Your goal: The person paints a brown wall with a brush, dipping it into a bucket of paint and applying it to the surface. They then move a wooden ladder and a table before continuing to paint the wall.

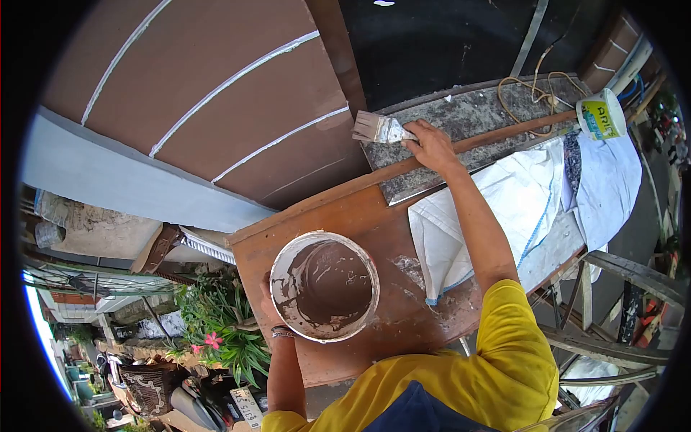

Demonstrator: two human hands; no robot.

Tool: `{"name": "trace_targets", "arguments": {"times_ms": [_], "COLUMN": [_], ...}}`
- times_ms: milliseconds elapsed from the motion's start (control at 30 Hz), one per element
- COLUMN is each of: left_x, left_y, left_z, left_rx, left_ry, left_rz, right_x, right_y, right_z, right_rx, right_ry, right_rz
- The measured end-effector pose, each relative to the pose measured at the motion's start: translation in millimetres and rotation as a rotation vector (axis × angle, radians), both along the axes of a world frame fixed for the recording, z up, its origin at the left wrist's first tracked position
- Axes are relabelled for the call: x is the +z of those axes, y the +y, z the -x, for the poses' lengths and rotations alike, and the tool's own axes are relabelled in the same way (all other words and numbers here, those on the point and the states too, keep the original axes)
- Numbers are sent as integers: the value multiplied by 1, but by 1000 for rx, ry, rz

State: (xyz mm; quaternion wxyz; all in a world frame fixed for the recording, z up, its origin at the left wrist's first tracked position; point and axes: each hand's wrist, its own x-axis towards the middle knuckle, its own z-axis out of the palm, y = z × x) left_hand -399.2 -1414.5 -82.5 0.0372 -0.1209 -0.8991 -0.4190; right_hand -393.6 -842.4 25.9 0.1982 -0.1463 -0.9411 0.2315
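Note:
My right hand (pixel 435 146) grips the handle of a wide paintbrush (pixel 374 128). The brush's bristles are caked with brown paint and point left, close to the brown wall (pixel 288 108). Lower in the view, my left hand (pixel 267 299) holds the left side of a white bucket (pixel 286 263), its fingers mostly hidden behind the bucket. Thick brown paint (pixel 335 282) fills part of the bucket and smears its inner wall. Below the bucket is a reddish-brown wooden board (pixel 345 360).
White sheeting (pixel 497 201) covers the board's right part. A labelled white tub (pixel 602 117) stands at the far right, near a tan cable (pixel 504 97). White lines cross the wall. Plants (pixel 230 327) and a parked motorbike (pixel 201 407) are below on the left.

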Motion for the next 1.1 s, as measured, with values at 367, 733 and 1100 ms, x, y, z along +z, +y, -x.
{"name": "trace_targets", "arguments": {"times_ms": [367,733,1100], "left_x": [22,32,36], "left_y": [15,25,21], "left_z": [-7,-7,-11], "left_rx": [102,123,140], "left_ry": [-63,-92,-102], "left_rz": [334,390,406], "right_x": [28,-16,-14], "right_y": [17,-86,-108], "right_z": [-3,2,17], "right_rx": [120,117,158], "right_ry": [-205,251,270], "right_rz": [458,2055,2126]}}
